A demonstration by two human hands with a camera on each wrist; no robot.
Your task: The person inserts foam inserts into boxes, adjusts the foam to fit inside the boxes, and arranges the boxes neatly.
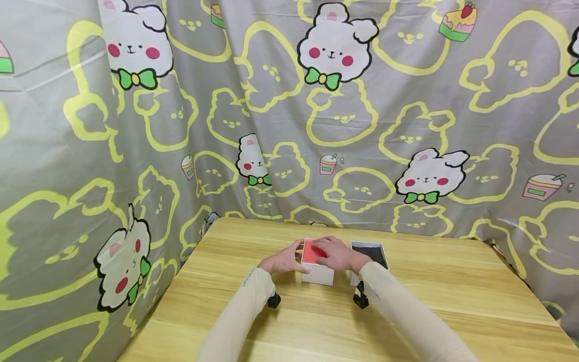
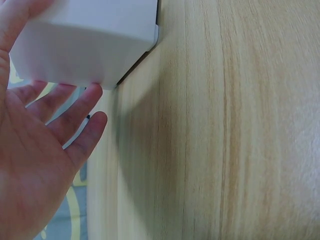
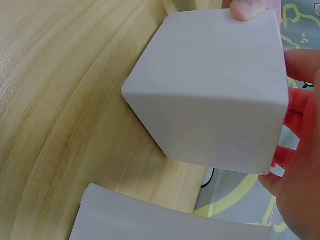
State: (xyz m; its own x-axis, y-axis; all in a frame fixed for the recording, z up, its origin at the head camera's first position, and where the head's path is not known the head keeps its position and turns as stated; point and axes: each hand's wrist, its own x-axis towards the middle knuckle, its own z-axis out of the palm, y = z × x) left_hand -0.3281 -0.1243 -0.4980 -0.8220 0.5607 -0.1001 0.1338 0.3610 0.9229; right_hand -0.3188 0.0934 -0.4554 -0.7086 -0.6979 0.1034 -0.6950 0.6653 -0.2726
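Note:
A white box (image 1: 318, 274) stands on the table, with a red surface (image 1: 309, 254) inside its white top rim. My left hand (image 1: 286, 259) holds this box from its left side, the thumb on the near face; in the left wrist view its fingertips (image 2: 93, 91) touch the box wall. My right hand (image 1: 335, 254) rests over the top with its fingers on the red surface. In the right wrist view those fingers (image 3: 300, 65) reach over the rim and their tips are partly hidden.
To the right stands a second white box (image 1: 383, 247) with black inside, partly covered by my right forearm. Both boxes are on a wooden table (image 1: 307, 322). A grey patterned curtain (image 1: 280, 120) hangs behind and along the left side.

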